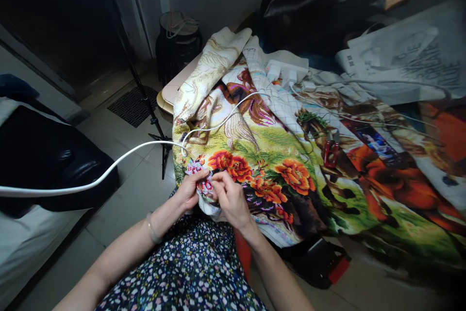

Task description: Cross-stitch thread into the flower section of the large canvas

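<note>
Grey tiled floor [124,160] and dim light to begin with, and over on the far left sits a black padded seat [61,155] with pale cloth about it. Across comes a white cord [109,170], thick at the near end, dipping to a loop just beyond the left hand; it looks routed to keep the work clear. Behind it, a black stand [140,83] rises on spread legs, presumably for steadiness.

Next, the rounded rim of the surface [165,103], and over it the big embroidered cloth [269,141], one end rolled, the near edge brought to the lap, likely so the flowers sit within reach. Here's the left hand [192,188], fingers pinching that edge, thumb on top, seemingly to keep it taut. Right beside it, the right hand [231,199]: fingers drawn narrow over the same flowers, anything between them too small to tell.

Further right, a white power strip [296,68] lies on the cloth, then green thread [311,122], a red-handled tool [331,151] and a lit phone [374,139], all apparently parked handy. Last, a printed bag [404,54] at the back.
</note>
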A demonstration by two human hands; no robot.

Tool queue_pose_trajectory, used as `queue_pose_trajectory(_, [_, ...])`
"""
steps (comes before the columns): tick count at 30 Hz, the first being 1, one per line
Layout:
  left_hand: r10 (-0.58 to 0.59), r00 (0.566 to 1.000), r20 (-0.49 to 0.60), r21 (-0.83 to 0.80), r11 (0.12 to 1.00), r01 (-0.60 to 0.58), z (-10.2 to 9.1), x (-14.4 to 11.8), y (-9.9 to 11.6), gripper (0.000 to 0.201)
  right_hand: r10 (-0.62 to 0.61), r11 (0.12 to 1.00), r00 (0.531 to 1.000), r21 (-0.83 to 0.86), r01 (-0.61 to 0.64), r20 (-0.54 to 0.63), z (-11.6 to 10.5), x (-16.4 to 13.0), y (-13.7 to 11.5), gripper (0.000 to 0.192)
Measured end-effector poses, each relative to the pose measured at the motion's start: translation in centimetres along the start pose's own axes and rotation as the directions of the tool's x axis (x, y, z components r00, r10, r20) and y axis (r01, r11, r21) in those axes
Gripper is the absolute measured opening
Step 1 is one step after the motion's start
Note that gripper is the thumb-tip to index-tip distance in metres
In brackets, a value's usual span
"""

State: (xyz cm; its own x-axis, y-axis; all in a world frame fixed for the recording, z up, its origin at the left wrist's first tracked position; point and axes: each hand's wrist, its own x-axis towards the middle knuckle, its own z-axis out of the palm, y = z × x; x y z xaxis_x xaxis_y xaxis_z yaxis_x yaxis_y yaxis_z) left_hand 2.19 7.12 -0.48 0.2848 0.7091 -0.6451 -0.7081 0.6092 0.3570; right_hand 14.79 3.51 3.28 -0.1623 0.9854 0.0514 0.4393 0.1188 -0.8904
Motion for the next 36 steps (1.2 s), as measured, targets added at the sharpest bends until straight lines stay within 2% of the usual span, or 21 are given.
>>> queue_pose_trajectory(2, [0.030,1.000,0.009,-0.005,1.000,-0.030,-0.1,0.2,-0.1,0.031,0.065,0.991,0.990,-0.105,-0.079,-0.129,-0.7,0.6,1.0,0.020])
queue_pose_trajectory(4, [0.043,0.999,0.020,-0.005,0.999,-0.043,-0.2,0.4,-0.2,0.035,0.063,0.985,0.987,-0.147,-0.085,-0.149,-1.0,1.0,1.6,0.023])
queue_pose_trajectory(15, [0.047,0.999,-0.012,0.001,0.999,-0.047,-0.2,0.6,-0.4,0.040,0.028,0.968,0.992,-0.243,-0.057,-0.120,-0.9,1.2,1.4,0.026])
queue_pose_trajectory(22, [0.073,0.997,-0.007,-0.015,0.997,-0.073,-0.1,0.7,-0.6,0.040,-0.006,0.864,1.000,-0.503,-0.008,-0.026,-0.8,1.6,0.8,0.025])
queue_pose_trajectory(30, [0.098,0.995,-0.020,0.012,0.995,-0.098,0.1,0.5,-0.4,0.042,-0.064,0.931,0.998,-0.360,0.058,-0.006,-1.5,1.8,1.8,0.020])
queue_pose_trajectory(36, [0.119,0.992,-0.032,0.013,0.993,-0.118,0.4,0.3,-0.4,0.038,-0.109,0.955,0.992,-0.283,0.087,-0.064,-1.6,2.0,2.7,0.019])
